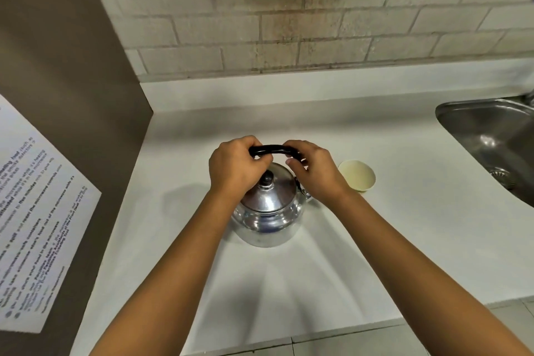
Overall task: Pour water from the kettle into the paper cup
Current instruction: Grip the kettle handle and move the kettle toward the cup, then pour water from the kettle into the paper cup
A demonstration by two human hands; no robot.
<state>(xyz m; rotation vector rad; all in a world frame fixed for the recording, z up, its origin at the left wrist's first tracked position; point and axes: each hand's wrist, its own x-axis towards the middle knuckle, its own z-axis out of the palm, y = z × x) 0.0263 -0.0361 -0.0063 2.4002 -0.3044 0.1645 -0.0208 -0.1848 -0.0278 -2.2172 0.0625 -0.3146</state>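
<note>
A shiny metal kettle (267, 217) with a black lid knob stands on the white counter (404, 240), its black arched handle (270, 149) raised above the lid. My left hand (235, 167) is closed around the handle's left end. My right hand (313, 167) grips the handle's right end, thumb under it. A pale yellow paper cup (357, 176) stands upright on the counter just right of my right hand, apart from the kettle. The kettle's spout is hidden behind my right wrist.
A steel sink (491, 136) is set into the counter at the far right. A brown side panel with a printed notice (37, 211) closes off the left. A brick-tile wall (289, 23) runs along the back. The counter's front edge lies near the bottom.
</note>
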